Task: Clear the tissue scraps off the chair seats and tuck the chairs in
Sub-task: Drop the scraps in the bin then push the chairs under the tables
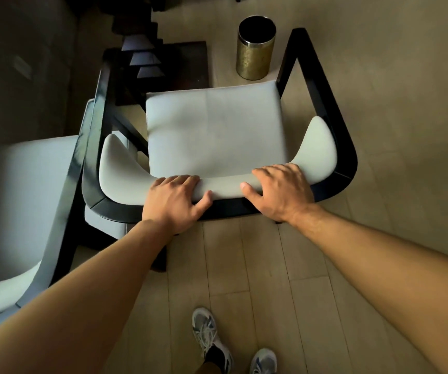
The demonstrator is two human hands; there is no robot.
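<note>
Pale wood planks are covering the floor (258,265), lit dimly, with a dark wall running along the left. Standing on the floor beyond the chair (212,130) is a round bin (256,47), brassy on the outside with a silvery rim; its inside is showing only black, so I cannot tell whether anything is lying in it. No writing or label is showing on the bin or the chairs.

Facing away from the camera, the chair is showing a black frame, a pale grey seat and a curved pale backrest. Its seat is lying bare, with no scraps showing on it. A dark worktop (179,66) is sitting just past the chair's front left corner.

Both hands are resting on the top of the backrest. The left hand (174,198) is clenching the padded rail, fingers over the top and thumb pressing the near face. The right hand (279,190) is grasping the same rail just to the right, fingers curling over and thumb spread along the near side.

A second chair (15,211) is standing touching or just beside the first on the left, its pale seat partly cut off. Two grey trainers (209,336) are showing at the bottom edge.
</note>
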